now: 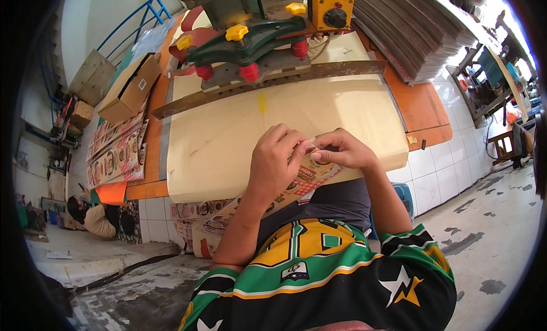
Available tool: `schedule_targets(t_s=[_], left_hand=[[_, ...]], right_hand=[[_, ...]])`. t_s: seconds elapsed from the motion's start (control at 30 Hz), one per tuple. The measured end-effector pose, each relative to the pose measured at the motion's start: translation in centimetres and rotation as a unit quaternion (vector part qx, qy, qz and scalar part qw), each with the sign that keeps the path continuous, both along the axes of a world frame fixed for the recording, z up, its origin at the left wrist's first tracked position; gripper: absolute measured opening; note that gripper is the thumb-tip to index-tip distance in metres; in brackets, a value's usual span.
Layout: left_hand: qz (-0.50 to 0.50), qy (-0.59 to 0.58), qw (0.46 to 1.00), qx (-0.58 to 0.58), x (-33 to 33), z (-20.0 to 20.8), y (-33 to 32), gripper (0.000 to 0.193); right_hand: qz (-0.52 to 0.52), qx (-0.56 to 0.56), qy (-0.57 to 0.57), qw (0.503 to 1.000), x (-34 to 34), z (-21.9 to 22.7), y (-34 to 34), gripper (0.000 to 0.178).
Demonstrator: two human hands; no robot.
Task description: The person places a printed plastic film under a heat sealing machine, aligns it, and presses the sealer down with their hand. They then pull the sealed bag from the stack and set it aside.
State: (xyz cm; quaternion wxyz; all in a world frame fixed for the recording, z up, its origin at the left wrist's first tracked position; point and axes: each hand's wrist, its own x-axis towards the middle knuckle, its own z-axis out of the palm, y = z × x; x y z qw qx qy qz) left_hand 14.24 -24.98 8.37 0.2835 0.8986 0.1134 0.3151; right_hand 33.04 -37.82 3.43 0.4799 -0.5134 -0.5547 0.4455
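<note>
My left hand [275, 163] and my right hand [341, 150] meet at the near edge of a cream-covered work table [228, 131]. Both grip a flat printed cardboard piece [310, 177] with a red checked pattern, which slants down toward my lap. Fingertips of both hands pinch its upper end together. More printed cardboard [202, 208] lies below the table edge by my left forearm.
A green machine [245, 40] with red and yellow knobs stands at the table's far side, a yellow control box [330, 11] beside it. Flat cardboard stacks [416, 40] sit far right, printed sheets [117, 151] and an open box [130, 89] left. A person [94, 217] crouches on the floor at left.
</note>
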Motion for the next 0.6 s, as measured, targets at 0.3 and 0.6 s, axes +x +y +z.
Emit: schedule_targets(t_s=[0.3,0.6], left_hand=[[-0.005,-0.042,0.999,-0.028,0.5,-1.2,-0.4,0.007],[-0.003,-0.131,0.991,-0.004,1.0,-3.1,-1.7,0.004]], right_hand=[[0.017,0.000,-0.015,1.000,0.0,1.0,0.2,0.035],[0.051,0.031,-0.073,0.996,-0.2,0.6,0.5,0.033]])
